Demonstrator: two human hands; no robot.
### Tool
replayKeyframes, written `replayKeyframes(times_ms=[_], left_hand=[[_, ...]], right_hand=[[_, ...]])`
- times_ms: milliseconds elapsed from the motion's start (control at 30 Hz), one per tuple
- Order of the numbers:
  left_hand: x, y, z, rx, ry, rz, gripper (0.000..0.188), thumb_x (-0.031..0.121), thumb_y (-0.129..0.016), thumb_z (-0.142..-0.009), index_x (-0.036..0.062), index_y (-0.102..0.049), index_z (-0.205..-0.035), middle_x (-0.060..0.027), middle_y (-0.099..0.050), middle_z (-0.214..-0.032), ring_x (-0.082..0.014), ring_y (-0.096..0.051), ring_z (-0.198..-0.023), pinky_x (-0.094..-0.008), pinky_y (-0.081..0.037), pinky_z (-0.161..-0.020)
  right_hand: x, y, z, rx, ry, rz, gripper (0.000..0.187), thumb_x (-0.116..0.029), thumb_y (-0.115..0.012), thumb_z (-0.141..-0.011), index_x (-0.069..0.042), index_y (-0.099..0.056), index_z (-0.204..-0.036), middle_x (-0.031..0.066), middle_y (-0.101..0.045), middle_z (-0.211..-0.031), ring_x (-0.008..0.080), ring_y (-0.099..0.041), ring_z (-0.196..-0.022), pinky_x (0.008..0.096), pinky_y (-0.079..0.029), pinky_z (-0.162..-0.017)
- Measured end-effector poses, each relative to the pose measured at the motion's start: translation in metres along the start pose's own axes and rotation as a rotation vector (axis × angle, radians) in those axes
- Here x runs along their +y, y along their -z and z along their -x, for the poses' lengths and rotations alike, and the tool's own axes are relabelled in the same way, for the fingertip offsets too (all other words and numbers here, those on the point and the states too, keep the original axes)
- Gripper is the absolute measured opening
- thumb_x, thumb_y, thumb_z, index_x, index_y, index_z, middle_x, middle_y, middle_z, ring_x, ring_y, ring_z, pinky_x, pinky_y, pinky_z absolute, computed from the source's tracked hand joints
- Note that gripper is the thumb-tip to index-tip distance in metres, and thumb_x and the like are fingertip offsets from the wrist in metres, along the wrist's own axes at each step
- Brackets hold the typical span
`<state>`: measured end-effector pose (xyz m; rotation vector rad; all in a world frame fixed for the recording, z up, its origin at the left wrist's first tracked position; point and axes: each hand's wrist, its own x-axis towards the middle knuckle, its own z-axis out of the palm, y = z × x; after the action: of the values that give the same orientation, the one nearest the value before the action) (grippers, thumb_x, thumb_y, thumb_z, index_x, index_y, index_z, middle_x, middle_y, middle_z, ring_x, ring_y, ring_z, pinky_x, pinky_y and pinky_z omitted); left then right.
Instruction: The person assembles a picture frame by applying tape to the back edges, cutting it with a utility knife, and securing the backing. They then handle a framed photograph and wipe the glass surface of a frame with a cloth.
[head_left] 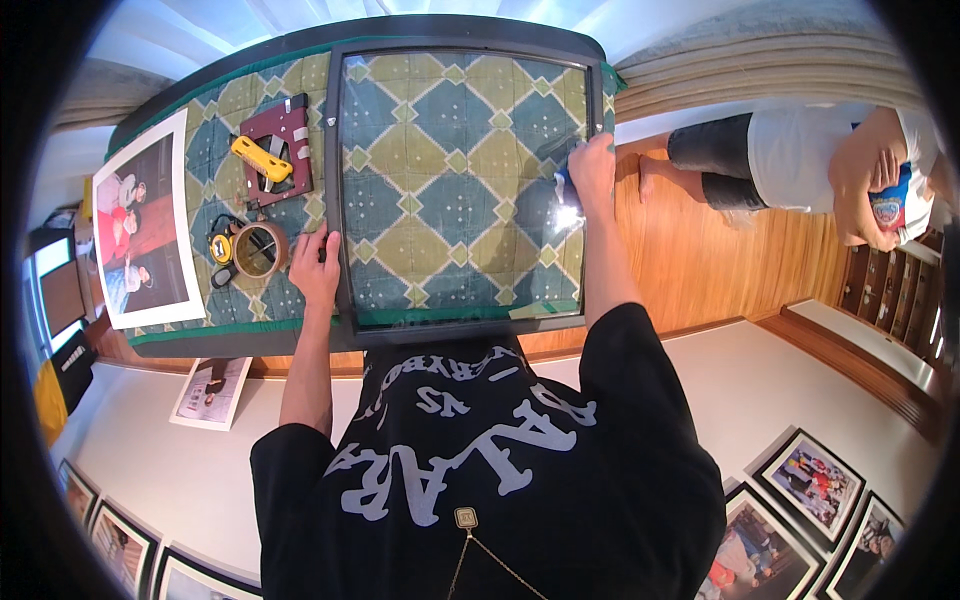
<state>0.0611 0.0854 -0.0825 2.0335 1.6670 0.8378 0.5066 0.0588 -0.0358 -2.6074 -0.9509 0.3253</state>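
Note:
A large dark picture frame with a glass pane lies flat on a table padded with a green and blue quilt. At the frame's left side, my left hand has its fingers curled against the edge. My right hand is closed over the opposite side, higher up. A small blue and white patch shows by its fingers; whether it is an object or a reflection I cannot tell. Light glares on the pane there. Beside my left hand are a roll of tape and a yellow-and-black tape measure.
A yellow utility knife rests on a small maroon frame. A large photo print lies at the table's left end. Another person stands to the right on the wooden floor. Framed photos lean below right.

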Motion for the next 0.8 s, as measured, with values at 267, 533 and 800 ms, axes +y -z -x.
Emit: replayKeyframes(times_ms=[267, 533, 800], left_hand=[[0.001, 0.000, 0.000, 0.004, 0.020, 0.021, 0.022, 0.021, -0.071, -0.086, 0.0080, -0.073, -0.104, -0.0031, -0.058, -0.075, -0.0156, -0.057, -0.064, -0.0277, -0.045, -0.058], [0.007, 0.001, -0.004, 0.033, 0.001, 0.046, 0.023, 0.021, -0.073, -0.084, 0.0066, -0.073, -0.102, -0.0036, -0.057, -0.073, -0.0162, -0.056, -0.061, -0.0280, -0.044, -0.056], [0.006, 0.002, -0.001, 0.028, -0.014, 0.003, 0.021, 0.020, -0.072, -0.086, 0.0061, -0.073, -0.102, -0.0047, -0.058, -0.074, -0.0186, -0.058, -0.063, -0.0300, -0.045, -0.055]], right_hand=[[-0.035, -0.008, -0.099, -0.025, -0.121, 0.000, 0.042, -0.015, -0.055, -0.084, 0.010, -0.042, -0.116, 0.0373, -0.059, -0.109, 0.0496, -0.058, -0.107, 0.0525, -0.046, -0.093], [-0.050, -0.036, -0.148, -0.073, 0.130, -0.222, 0.036, -0.023, -0.061, -0.085, 0.004, -0.054, -0.108, 0.0314, -0.064, -0.103, 0.0435, -0.062, -0.100, 0.0462, -0.048, -0.088], [-0.038, -0.014, -0.094, 0.158, -0.008, -0.223, 0.036, -0.026, -0.058, -0.089, 0.006, -0.057, -0.104, 0.0309, -0.065, -0.099, 0.0453, -0.063, -0.097, 0.0474, -0.048, -0.089]])
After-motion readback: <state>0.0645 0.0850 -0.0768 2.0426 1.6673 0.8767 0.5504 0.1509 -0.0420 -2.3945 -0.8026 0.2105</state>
